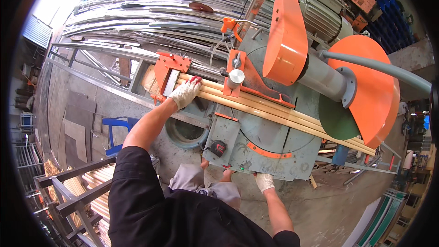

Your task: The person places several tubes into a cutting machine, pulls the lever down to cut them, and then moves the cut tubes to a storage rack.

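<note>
Several long gold-coloured tubes or rods (260,112) lie side by side across the grey saw table (297,155). My left hand (185,93), in a white glove with red fingertips, closes over their left ends, next to an orange stop block (170,69) with a metal plate. An orange clamp (235,80) with a round metal cylinder sits over the tubes. Farther right, a green disc-shaped saw blade (337,118) stands at the tubes, partly under an orange guard (372,82). My right hand (264,182), also gloved, is at the table's near edge; its fingers are hidden there.
A tape measure (218,148) lies on the table's near left part. Long metal profiles (151,23) are piled behind the machine. At left are a blue stool (116,130) and a dark metal rack (75,201) with rods. A grey motor (322,13) stands behind the orange cover.
</note>
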{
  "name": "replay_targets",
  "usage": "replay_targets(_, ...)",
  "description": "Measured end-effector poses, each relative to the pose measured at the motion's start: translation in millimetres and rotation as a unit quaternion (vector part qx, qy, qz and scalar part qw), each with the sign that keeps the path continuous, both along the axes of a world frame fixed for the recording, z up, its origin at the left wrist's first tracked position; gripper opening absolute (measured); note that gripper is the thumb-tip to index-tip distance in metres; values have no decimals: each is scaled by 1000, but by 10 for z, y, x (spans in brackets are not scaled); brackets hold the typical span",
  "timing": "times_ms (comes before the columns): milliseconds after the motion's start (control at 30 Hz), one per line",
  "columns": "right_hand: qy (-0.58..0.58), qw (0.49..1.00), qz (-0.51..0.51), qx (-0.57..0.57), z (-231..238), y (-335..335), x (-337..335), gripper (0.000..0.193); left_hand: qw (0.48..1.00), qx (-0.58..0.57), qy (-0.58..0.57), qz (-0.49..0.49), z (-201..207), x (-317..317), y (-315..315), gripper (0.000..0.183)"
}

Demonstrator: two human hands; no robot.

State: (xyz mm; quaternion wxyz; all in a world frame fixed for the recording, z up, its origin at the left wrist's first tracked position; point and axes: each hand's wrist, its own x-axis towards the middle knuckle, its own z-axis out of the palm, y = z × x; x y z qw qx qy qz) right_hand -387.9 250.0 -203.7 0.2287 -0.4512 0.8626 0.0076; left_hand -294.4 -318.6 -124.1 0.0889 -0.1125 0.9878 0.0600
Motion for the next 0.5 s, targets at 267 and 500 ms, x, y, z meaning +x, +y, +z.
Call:
replay_targets(267,-16,986,-154,58,175,-149,162,46,987,46,104,109,96,-186,346,58)
replay_targets(500,-7,985,-104,135,112,-122,88,46,963,66,211,153,-102,-580,218,32)
